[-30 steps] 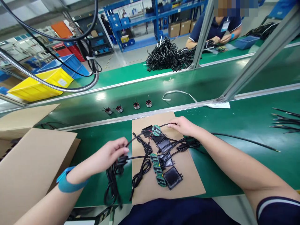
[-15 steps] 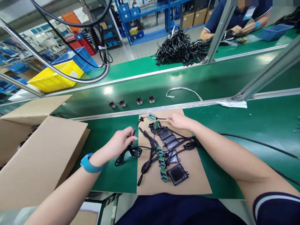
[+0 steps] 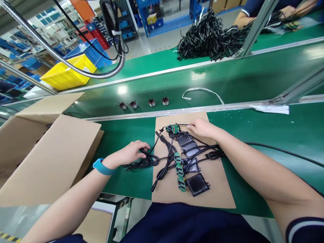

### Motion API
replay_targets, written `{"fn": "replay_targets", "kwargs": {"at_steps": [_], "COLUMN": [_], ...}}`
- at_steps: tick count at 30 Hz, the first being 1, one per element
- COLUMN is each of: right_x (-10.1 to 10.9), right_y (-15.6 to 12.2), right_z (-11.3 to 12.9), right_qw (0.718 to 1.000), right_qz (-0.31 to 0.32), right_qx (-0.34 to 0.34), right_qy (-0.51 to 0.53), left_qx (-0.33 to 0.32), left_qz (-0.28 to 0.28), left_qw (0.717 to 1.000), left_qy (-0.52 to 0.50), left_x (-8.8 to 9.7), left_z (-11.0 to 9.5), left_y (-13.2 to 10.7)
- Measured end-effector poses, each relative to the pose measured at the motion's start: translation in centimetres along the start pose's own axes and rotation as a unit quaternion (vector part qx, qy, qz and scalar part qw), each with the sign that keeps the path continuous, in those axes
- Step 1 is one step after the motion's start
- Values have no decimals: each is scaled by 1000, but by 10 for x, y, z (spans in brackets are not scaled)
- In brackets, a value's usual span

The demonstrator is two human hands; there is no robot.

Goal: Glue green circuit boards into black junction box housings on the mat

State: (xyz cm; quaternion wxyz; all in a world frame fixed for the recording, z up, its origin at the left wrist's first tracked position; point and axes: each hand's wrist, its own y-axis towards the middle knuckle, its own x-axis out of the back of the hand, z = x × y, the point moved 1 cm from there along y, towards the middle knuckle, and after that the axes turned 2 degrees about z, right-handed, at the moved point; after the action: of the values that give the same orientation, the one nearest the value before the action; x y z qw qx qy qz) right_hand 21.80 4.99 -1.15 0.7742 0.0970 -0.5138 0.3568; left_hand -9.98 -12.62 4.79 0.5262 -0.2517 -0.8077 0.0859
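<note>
My left hand [image 3: 133, 153] is curled on a coiled black cable [image 3: 152, 160] left of the cardboard sheet [image 3: 215, 189]. My right hand [image 3: 203, 129] pinches a black cable that runs to a small green circuit board [image 3: 174, 128] at the sheet's far end. That board lies over a dark housing, which it partly hides. Down the sheet, several flat black housings [image 3: 197, 184] lie in a slanting row. Several round green boards [image 3: 180, 172] lie beside them in a line, with bundled black cables [image 3: 164, 172] crossing the sheet.
An open cardboard box [image 3: 50, 158] stands on the left. Several small motors [image 3: 151, 102] and a white strip [image 3: 202, 89] lie beyond the metal rail. A large heap of black cables [image 3: 210, 37] is across the bench, near another person's hands [image 3: 288, 12]. A yellow bin [image 3: 68, 72] stands at the back left.
The circuit board has come down onto the housing at the far end of the sheet. My left hand has moved down along the cable to its coil. The camera view has shifted slightly.
</note>
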Motion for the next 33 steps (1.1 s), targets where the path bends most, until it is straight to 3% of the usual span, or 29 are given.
{"fn": "replay_targets", "kwargs": {"at_steps": [5,7,10,13,15,17,19,21,23,25,27,33], "right_x": [3,5,13,25,33,39,43,45,46,47,47,42], "right_y": [-2,-3,-6,-10,-14,-18,-21,-22,-24,-27,-34,-42], "right_z": [2,0,-4,-9,-11,-13,-15,-15,-14,-11,-7,-1], "right_qw": [1000,999,998,996,994,992,987,983,980,979,979,977], "right_qz": [-1,-4,-9,8,23,36,46,47,45,36,23,60], "right_qx": [-10,-11,-15,-17,-21,-17,-10,-10,-19,-23,-19,-25], "right_qy": [-17,-33,-62,-87,-101,-122,-151,-178,-192,-197,-201,-203], "left_qx": [-17,-3,60,108,121,137,132,62,-36,-94,-103,-96], "left_qz": [51,17,-79,-149,-148,-134,-154,-208,-232,-198,-146,-108], "left_qw": [997,997,987,961,951,949,950,961,971,970,968,972], "left_qy": [58,77,124,205,243,252,239,173,37,-101,-173,-188], "left_x": [0,11,40,65,70,65,55,43,32,22,14,9], "left_z": [-4,-8,-2,13,21,23,15,1,-15,-27,-33,-40], "left_y": [-7,-12,-12,8,30,57,82,107,132,157,178,216]}}
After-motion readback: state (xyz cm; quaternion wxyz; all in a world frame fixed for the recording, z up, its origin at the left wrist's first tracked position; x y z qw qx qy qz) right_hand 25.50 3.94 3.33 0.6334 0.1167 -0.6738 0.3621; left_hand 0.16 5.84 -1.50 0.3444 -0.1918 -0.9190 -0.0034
